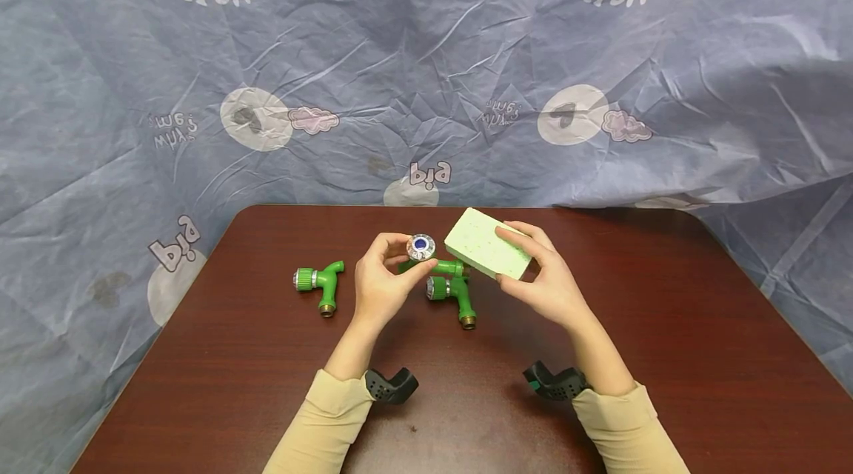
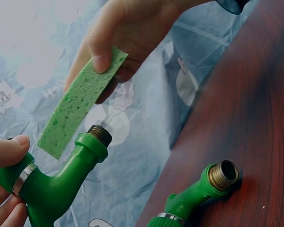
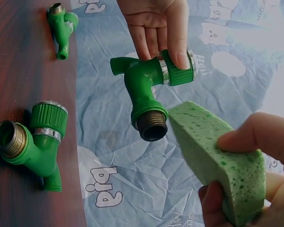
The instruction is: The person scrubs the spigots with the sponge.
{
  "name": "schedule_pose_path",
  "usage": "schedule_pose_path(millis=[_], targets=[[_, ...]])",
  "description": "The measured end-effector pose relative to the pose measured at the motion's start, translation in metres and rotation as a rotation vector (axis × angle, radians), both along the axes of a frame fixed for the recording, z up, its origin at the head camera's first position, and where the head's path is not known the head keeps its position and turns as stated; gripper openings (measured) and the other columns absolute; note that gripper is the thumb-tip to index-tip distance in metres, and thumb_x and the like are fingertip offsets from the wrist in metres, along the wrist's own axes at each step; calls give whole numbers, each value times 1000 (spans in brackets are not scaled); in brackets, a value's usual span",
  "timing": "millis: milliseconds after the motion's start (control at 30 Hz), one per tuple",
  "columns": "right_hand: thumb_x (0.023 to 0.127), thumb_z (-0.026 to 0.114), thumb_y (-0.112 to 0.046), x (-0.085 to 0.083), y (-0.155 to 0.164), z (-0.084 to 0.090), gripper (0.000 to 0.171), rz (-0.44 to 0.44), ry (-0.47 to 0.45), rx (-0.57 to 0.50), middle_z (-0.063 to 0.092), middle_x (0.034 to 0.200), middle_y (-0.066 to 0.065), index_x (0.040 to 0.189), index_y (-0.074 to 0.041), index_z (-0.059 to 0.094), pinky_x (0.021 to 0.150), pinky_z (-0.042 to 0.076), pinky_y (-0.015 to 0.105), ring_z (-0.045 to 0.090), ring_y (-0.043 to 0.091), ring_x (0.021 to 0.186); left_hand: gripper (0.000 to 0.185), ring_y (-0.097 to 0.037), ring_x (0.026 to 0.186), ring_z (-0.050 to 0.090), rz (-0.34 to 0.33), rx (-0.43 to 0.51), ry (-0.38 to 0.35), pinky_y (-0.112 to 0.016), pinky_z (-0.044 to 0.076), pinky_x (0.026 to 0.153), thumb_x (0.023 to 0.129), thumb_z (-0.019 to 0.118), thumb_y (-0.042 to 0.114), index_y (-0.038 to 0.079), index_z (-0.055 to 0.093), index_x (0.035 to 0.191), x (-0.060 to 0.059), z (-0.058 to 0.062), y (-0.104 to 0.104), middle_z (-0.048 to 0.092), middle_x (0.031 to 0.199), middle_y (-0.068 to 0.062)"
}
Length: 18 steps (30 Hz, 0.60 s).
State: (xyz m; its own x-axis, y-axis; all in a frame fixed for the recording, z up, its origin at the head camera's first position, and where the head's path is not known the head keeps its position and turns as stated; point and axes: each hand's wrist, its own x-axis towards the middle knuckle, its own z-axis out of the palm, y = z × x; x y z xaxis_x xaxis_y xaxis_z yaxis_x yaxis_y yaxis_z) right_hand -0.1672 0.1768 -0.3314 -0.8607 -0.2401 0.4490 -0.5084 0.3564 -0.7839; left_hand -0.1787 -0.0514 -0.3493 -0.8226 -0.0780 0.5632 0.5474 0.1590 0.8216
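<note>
above table centre | left hand (image 1: 381,278) fingers clamped on green tap (image 3: 149,80) | right hand (image 1: 546,281) pinches sponge (image 1: 488,243) beside its threaded end | contact apparently none; head view hides tap body

Left hand (image 1: 381,278) holding green tap (image 1: 426,255), right hand (image 1: 543,278) gripping sponge (image 1: 485,243)

backdrop cloth (image 1: 466,89) printed "big", "boo!"

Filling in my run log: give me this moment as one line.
left hand: holds green plastic tap | right hand: holds green rectangular sponge beside it | two more green taps on brown table
</note>
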Motion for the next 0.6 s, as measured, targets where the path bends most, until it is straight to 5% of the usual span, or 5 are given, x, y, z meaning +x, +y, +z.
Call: schedule_pose_path(millis=[200, 400, 600], targets=[[70, 66, 18, -7, 5, -10, 62, 17, 45, -138, 38, 137, 19, 129, 6, 51, 65, 50, 17, 50, 16, 98, 37, -34, 83, 64, 8, -29, -9, -50, 52, 76, 66, 82, -4, -8, 62, 97, 2, 0, 2, 67, 91, -21], [71, 64, 20, -14, 3, -22, 64, 177, 74, -266, 36, 138, 16, 131, 6, 49, 68, 52, 21, 53, 20, 99, 39, -33, 80, 63, 1, -49, 6, -51, 51, 73, 65, 83, -2, -5, 66, 99, 3, -1, 6, 68, 91, -17], [71, 64, 21, -12, -4, -25, 64, 301, 71, -262, 34, 139, 20, 131, 10, 46, 73, 52, 23, 52, 22, 104, 38, -31, 79, 64, -41, -54, 51, -50, 53, 72, 65, 84, -1, -4, 68, 100, 4, -3, 10, 68, 92, -17]])
